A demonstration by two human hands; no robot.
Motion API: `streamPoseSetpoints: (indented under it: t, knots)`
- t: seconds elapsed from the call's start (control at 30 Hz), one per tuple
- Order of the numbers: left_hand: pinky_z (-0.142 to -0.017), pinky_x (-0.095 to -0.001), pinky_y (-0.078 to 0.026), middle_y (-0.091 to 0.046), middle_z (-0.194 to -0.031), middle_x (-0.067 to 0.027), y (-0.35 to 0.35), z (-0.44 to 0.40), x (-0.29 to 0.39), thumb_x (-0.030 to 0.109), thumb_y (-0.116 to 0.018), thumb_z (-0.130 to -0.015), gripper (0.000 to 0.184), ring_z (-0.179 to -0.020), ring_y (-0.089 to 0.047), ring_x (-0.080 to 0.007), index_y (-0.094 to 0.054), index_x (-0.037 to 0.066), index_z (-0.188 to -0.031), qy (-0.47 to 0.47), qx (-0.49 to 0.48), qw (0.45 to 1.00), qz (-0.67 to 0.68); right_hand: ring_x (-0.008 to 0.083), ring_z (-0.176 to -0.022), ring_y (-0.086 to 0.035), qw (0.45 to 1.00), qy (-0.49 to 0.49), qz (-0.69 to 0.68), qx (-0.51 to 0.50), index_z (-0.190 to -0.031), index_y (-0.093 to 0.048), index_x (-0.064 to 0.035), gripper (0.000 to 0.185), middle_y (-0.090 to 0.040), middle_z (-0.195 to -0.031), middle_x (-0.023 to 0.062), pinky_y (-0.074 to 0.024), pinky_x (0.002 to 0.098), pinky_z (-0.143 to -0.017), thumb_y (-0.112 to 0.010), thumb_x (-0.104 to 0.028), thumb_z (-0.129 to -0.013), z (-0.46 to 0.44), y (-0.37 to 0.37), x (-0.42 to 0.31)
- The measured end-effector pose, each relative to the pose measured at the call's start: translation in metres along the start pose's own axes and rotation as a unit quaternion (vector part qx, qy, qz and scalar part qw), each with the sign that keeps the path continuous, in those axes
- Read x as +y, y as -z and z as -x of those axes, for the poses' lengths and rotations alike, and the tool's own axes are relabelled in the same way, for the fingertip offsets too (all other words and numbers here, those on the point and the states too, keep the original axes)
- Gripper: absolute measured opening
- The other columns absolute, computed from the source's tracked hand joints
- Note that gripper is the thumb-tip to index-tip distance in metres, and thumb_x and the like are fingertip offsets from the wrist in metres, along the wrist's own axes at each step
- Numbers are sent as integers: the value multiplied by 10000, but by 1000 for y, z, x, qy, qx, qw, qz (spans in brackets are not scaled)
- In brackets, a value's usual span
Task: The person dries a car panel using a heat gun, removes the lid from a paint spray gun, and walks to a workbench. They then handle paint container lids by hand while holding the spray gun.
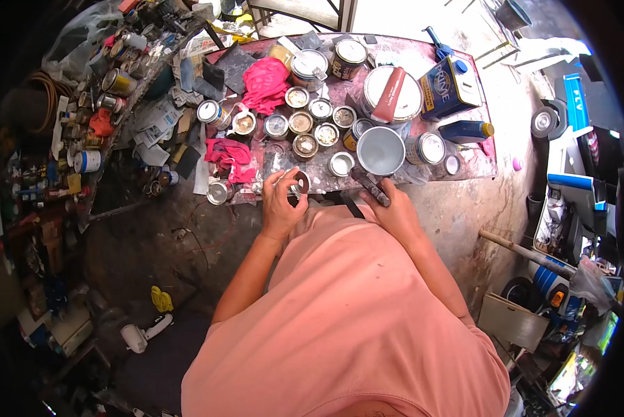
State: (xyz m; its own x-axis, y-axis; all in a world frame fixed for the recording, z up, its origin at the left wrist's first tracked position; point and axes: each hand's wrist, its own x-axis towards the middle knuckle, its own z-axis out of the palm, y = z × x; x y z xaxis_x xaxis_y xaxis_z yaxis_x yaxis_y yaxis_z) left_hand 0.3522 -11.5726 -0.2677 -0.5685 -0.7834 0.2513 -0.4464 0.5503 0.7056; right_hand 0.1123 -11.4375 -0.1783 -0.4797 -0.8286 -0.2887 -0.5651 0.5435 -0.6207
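Observation:
At the front edge of the table, my left hand point(281, 201) pinches a small dark ring-shaped piece point(302, 182) between thumb and fingers. My right hand point(394, 208) is closed round a dark, stick-like tool point(371, 186); its exact kind is unclear. Just beyond the right hand stands a light grey bucket point(381, 151) with its mouth facing up. A small tin with pale contents point(340, 164) sits between the two hands, further in. To the left of my left hand are another small tin point(219, 192) and a crumpled pink cloth point(230, 158).
Several open paint tins point(300, 121) crowd the stained table point(180, 54). A brown-red tube lies on a large white-lidded can point(410, 94). A blue can point(453, 85) and blue bottle point(466, 131) stand right. A cluttered shelf point(107, 163) runs left; a heat-gun-like tool point(145, 333) lies below.

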Motion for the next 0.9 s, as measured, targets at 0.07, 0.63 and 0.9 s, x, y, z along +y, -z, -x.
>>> streamPoseSetpoints:
  t: [0.07, 0.63, 0.9]
  knots:
    - [-1122, -465, -380, -660, -1387, -77, 0, 0, 1, 51, -787, -734, 458, -1315, -474, -328, -535, 84, -1116, -2, -1, 1000, -2, 505, -905, -686, 1000, -7, -2, -2, -1023, -610, 17, 496, -717, -906, 304, -540, 530, -752, -755, -446, -921, 0, 1, -1]
    - [-1110, -466, -395, -645, -1399, -63, 0, 0, 2, 56, -784, -740, 457, -1299, -490, -338, -545, 73, -1128, -1, -4, 1000, -8, 508, -870, -678, 1000, -13, -4, -4, -988, -595, 2, 477, -716, -858, 283, -529, 540, -722, -761, -439, -916, -1, 1, 0]
    - [-1096, -470, -411, -648, -1395, -64, 1, 0, 3, 56, -791, -737, 462, -1287, -506, -343, -543, 77, -1126, -4, 0, 1000, -13, 510, -872, -676, 1000, -9, -2, -7, -1008, -605, 1, 481, -715, -862, 287, -527, 542, -722, -756, -447, -918, -1, 1, 2]
